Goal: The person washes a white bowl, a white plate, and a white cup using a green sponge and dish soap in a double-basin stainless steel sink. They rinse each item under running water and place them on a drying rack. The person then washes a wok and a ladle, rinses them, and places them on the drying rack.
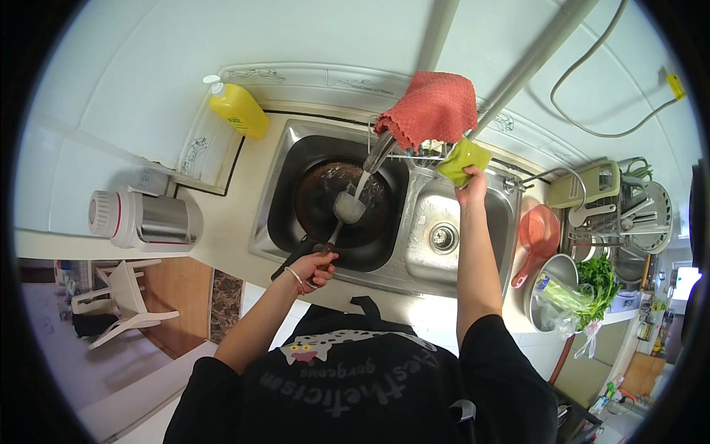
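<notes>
My left hand grips the brown handle of a metal ladle. Water from the faucet runs into the ladle's bowl, which is over a dark wok in the left sink basin. The wok's black handle points towards me beside my left hand. My right hand holds a yellow-green cloth or sponge above the back of the right basin, near a wire rack. A red cloth is draped over the faucet's upper part.
Left of the sink are a yellow pump bottle and a steel-and-white container. On the right lie a red strainer or scoop, a metal bowl with bagged vegetables and leafy greens, and a dish rack. A pipe slants behind.
</notes>
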`<state>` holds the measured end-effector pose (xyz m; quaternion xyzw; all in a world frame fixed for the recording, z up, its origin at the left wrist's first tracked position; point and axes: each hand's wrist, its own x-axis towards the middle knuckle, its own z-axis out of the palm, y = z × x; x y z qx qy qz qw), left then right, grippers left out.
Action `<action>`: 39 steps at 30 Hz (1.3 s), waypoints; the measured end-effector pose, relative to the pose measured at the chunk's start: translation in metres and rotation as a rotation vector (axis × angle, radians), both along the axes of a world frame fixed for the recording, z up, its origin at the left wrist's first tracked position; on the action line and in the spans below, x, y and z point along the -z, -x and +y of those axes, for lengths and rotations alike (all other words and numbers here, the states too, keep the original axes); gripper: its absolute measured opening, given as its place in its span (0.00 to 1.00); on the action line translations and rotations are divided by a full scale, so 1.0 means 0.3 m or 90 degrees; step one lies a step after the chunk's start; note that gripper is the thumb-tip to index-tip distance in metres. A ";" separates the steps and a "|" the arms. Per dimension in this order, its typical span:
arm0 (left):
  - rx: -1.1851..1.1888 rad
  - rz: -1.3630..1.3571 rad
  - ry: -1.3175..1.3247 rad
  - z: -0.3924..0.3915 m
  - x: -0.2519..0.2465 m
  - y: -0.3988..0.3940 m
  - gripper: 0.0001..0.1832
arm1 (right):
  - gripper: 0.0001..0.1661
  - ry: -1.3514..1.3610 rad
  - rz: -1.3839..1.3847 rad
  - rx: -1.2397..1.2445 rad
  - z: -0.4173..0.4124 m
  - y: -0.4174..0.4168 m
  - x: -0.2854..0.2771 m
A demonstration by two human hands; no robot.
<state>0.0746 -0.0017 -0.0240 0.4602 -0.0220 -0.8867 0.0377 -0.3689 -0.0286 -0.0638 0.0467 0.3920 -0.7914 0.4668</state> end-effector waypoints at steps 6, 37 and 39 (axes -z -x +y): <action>-0.036 0.024 -0.093 0.009 -0.028 0.000 0.11 | 0.22 0.071 0.030 -0.015 -0.055 0.040 -0.019; 0.084 0.097 0.023 0.042 -0.229 -0.037 0.08 | 0.22 -0.026 1.139 -0.378 0.018 -0.814 0.199; 0.093 0.079 0.043 0.042 -0.222 -0.051 0.07 | 0.26 -0.058 1.144 -0.376 -0.001 -0.799 0.235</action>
